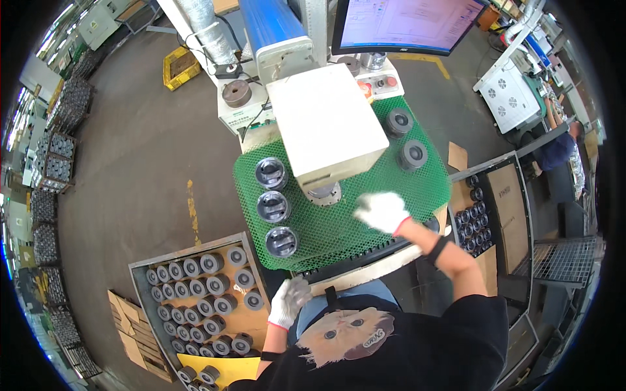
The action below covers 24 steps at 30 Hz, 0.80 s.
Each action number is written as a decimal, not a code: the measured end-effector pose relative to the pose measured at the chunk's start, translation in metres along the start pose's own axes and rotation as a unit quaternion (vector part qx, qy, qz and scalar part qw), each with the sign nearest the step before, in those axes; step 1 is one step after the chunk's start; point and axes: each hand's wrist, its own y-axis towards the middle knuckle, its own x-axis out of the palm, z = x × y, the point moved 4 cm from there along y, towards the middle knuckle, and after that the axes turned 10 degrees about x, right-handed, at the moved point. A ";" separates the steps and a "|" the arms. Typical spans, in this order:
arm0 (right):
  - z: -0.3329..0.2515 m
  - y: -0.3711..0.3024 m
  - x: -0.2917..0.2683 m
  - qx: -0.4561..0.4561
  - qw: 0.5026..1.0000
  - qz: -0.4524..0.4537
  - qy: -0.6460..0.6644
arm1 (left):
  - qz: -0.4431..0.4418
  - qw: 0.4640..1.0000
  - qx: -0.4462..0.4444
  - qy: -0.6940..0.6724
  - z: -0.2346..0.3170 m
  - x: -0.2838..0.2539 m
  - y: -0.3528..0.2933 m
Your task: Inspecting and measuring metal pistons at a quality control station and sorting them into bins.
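My right hand (pixel 382 211), in a white glove, hovers blurred over the green mesh mat (pixel 326 234), just right of the round lens (pixel 321 193) under the white machine head (pixel 326 124); it seems to hold nothing. My left hand (pixel 289 301), also gloved, hangs below the table's front edge, fingers curled, next to the left tray. Three shiny cup-shaped metal parts (pixel 273 206) stand in a column on the mat's left side. Two dark round parts (pixel 405 138) sit at the mat's far right.
A tray (pixel 140 274) lined with cardboard and holding several dark cylindrical parts stands at my lower left. Another bin of parts (pixel 475 218) is on the right. A monitor (pixel 404 23) stands behind the machine. Stacked crates (pixel 59 150) line the far left floor.
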 end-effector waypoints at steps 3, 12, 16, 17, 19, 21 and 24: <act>0.078 0.024 -0.075 0.046 0.974 0.206 -0.087 | 0.002 0.998 -0.025 0.063 -0.007 0.009 -0.001; 0.151 0.054 -0.060 0.175 0.976 0.130 0.030 | -0.077 0.984 0.019 0.158 0.004 0.065 0.007; 0.112 0.000 0.000 0.204 0.932 0.010 0.300 | -0.110 0.960 0.082 0.243 0.015 0.068 -0.010; 0.105 -0.010 0.027 0.183 0.877 -0.045 0.442 | -0.148 0.934 0.126 0.300 0.015 0.075 -0.015; 0.021 -0.040 0.034 0.194 0.748 -0.210 0.599 | -0.178 0.850 0.260 0.422 0.023 0.100 -0.032; -0.043 -0.067 0.036 0.214 0.598 -0.353 0.687 | -0.184 0.578 0.454 0.653 0.056 0.140 -0.063; -0.111 -0.093 0.024 0.193 0.509 -0.442 0.713 | -0.166 0.451 0.519 0.707 0.083 0.149 -0.088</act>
